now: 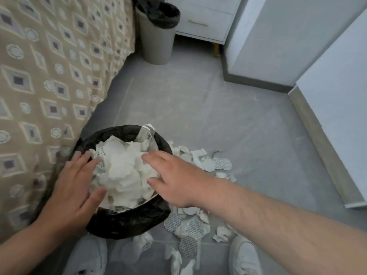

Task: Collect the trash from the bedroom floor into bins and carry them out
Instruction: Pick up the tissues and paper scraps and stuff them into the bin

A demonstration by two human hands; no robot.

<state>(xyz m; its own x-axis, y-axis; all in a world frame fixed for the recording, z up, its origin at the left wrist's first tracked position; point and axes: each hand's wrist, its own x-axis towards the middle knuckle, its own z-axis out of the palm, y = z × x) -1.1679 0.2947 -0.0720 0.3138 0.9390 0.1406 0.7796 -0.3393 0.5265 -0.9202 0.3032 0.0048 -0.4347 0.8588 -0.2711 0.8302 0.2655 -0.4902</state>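
Observation:
A bin lined with a black bag [137, 221] stands on the grey floor beside the bed, heaped with white paper scraps [123, 171]. My left hand [73, 187] lies flat on the left side of the heap, fingers spread. From the right, my right hand [172, 175] rests palm-down on the heap, fingers apart. More white scraps and printed round discs [190, 225] lie scattered on the floor to the right of the bin and in front of it. A second grey bin with a black liner [156, 38] stands at the far end of the bed.
The bed with a beige patterned cover [49, 76] fills the left side. A white drawer unit [204, 18] stands at the back, white wardrobe panels [327, 96] on the right. My two white shoes [244, 257] are at the bottom edge among scraps.

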